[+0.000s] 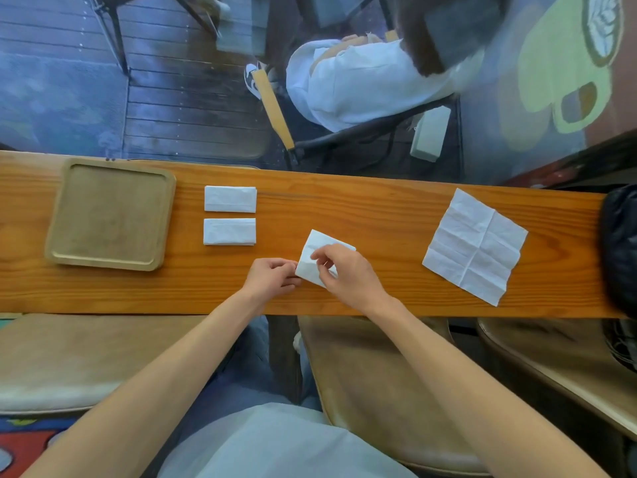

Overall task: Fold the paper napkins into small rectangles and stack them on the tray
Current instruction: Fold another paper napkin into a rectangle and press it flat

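Observation:
A partly folded white napkin [319, 251] lies at the middle of the wooden counter [379, 208]. My left hand [272, 276] pinches its left edge and my right hand [348, 270] pinches its top layer from the right. Two folded napkin rectangles lie side by side to the left, one farther [230, 199] and one nearer [229, 231]. A square wooden tray [55, 215] sits at the far left with nothing on it. An unfolded creased napkin [475, 246] lies flat at the right.
A dark bag [620, 250] rests at the counter's right end. Beyond the counter a window shows a person in white on a chair [362, 81]. Cushioned seats [69, 357] stand below the counter's near edge.

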